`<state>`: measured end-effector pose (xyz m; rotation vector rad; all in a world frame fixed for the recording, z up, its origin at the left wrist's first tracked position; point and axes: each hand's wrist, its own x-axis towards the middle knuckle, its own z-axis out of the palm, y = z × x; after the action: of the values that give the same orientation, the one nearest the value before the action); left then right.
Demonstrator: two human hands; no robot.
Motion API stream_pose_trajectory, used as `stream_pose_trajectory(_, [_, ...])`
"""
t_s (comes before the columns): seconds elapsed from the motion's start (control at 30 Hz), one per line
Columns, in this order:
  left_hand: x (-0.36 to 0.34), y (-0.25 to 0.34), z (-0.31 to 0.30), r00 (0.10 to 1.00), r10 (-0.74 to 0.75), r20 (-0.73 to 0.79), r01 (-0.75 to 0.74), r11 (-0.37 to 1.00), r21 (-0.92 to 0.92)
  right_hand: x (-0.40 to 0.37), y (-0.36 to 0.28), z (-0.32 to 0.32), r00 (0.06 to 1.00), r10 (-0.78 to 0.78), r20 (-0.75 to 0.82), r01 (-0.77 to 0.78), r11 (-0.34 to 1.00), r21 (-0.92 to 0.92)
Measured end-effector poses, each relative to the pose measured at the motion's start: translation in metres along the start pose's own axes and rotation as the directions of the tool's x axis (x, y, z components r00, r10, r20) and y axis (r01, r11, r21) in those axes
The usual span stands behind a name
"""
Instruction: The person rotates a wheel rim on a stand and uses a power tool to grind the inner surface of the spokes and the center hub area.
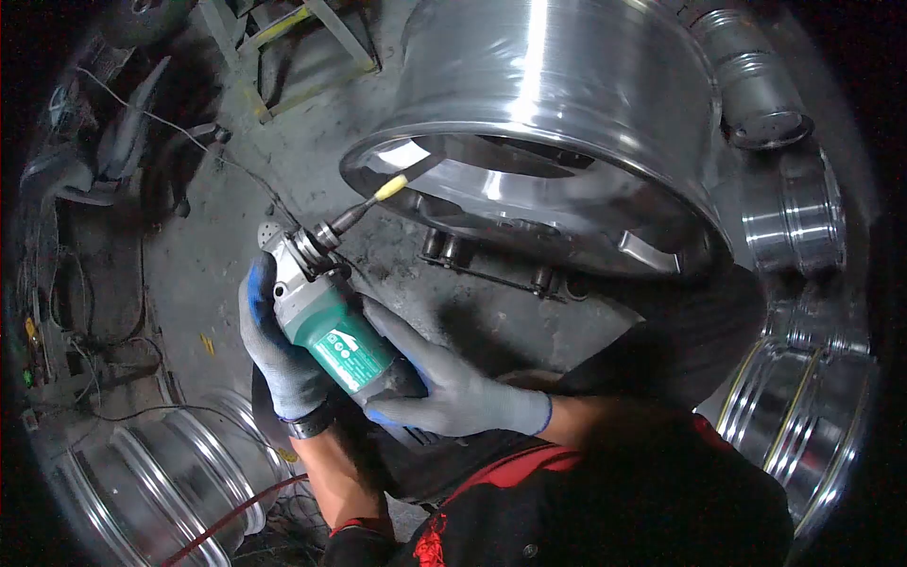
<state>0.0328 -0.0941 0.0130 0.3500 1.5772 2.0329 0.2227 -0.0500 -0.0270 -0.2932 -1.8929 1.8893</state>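
My left hand (283, 369), in a grey glove with blue palm and fingers, wraps round the front of a green and grey angle grinder (345, 342). Round the grinder's dark rear body curls my right hand (463, 392), gloved the same way. From the grinder's head a metal spindle (354, 215) points up and right, ending in a yellow tip (390, 187). That tip overlaps the near lip of a large shiny wheel rim (557, 85) in this view. The rim lies on its side, its open end facing me.
Beneath the rim shows a roller stand (491, 274). More metal rims (794, 213) line the right side, and another rim (161, 482) lies at lower left, crossed by a red hose (231, 518). A cable (203, 146) runs over the floor. A metal frame (283, 38) stands behind.
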Motion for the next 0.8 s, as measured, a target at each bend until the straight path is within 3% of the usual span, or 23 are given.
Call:
stream_pose_trajectory(0.03, [0.000, -0.001, 0.001, 0.998, 0.056, -0.012, -0.055, 0.997, 0.059, 0.001, 0.002, 0.000, 1.000, -0.003, 0.000, 0.003, 1.000, 0.002])
stream_pose_trajectory(0.07, [0.000, 0.008, 0.004, 0.993, -0.109, 0.053, 0.115, 0.986, -0.121, 0.005, 0.005, 0.000, 1.000, -0.031, 0.003, 0.031, 0.999, -0.035])
stream_pose_trajectory(0.23, [0.009, 0.012, -0.006, 0.996, -0.066, 0.066, 0.079, 0.971, -0.227, 0.020, 0.001, 0.001, 0.996, -0.069, 0.051, 0.070, 0.998, -0.009])
stream_pose_trajectory(0.3, [0.007, 0.015, -0.004, 0.987, -0.106, 0.123, 0.135, 0.958, -0.251, 0.019, 0.004, 0.003, 0.997, -0.049, 0.060, 0.048, 0.999, 0.021])
stream_pose_trajectory(0.33, [0.008, 0.012, -0.004, 0.968, -0.076, 0.239, 0.138, 0.957, -0.256, 0.018, 0.003, 0.003, 0.997, -0.047, 0.060, 0.046, 0.999, 0.021])
stream_pose_trajectory(0.43, [0.004, -0.002, -0.010, 0.962, -0.186, 0.201, 0.238, 0.929, -0.282, 0.004, -0.001, -0.003, 0.999, -0.039, 0.034, 0.039, 0.999, 0.024])
stream_pose_trajectory(0.47, [-0.002, -0.007, 0.002, 0.974, -0.188, 0.124, 0.220, 0.913, -0.344, -0.001, -0.006, -0.006, 0.998, 0.033, 0.046, -0.035, 0.999, 0.029])
stream_pose_trajectory(0.5, [-0.006, -0.006, -0.003, 0.929, -0.244, 0.276, 0.328, 0.891, -0.315, -0.006, -0.009, -0.009, 0.993, 0.106, 0.057, -0.108, 0.994, 0.034])
stream_pose_trajectory(0.6, [-0.013, -0.019, 0.004, 0.968, -0.233, 0.098, 0.250, 0.934, -0.254, -0.018, 0.001, -0.011, 0.998, 0.053, 0.023, -0.052, 0.998, -0.037])
stream_pose_trajectory(0.67, [-0.015, -0.018, 0.002, 0.966, -0.229, 0.118, 0.252, 0.937, -0.240, -0.018, 0.002, -0.011, 0.999, 0.044, 0.011, -0.043, 0.996, -0.083])
stream_pose_trajectory(0.77, [-0.011, -0.016, 0.001, 0.974, -0.193, 0.121, 0.214, 0.956, -0.198, -0.010, 0.000, -0.009, 0.998, 0.062, 0.032, -0.062, 0.998, 0.019])
stream_pose_trajectory(0.8, [-0.009, -0.015, -0.002, 0.972, -0.195, 0.129, 0.225, 0.933, -0.283, -0.006, 0.001, -0.009, 0.997, 0.061, 0.051, -0.063, 0.997, 0.041])
